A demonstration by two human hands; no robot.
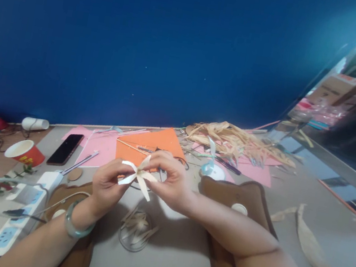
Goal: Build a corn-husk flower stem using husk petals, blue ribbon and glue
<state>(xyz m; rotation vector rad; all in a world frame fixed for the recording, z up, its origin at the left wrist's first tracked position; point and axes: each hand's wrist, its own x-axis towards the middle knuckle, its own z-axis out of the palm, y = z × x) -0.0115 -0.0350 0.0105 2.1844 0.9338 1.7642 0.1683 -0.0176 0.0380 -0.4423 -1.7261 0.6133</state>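
Observation:
Both of my hands hold a small pale bow-like piece made of dried husk strips above the grey table. My left hand, with a green bangle on the wrist, pinches its left side. My right hand pinches its middle from the right. Several loops and tails stick out between the fingers. Below the hands stands a clear round dish with cut husk strips in it.
Orange paper and pink paper lie behind the hands. A pile of dried husks lies at the back right, a long husk at the right. A phone, a red paper cup and a power strip are on the left. A brown pad is under my right forearm.

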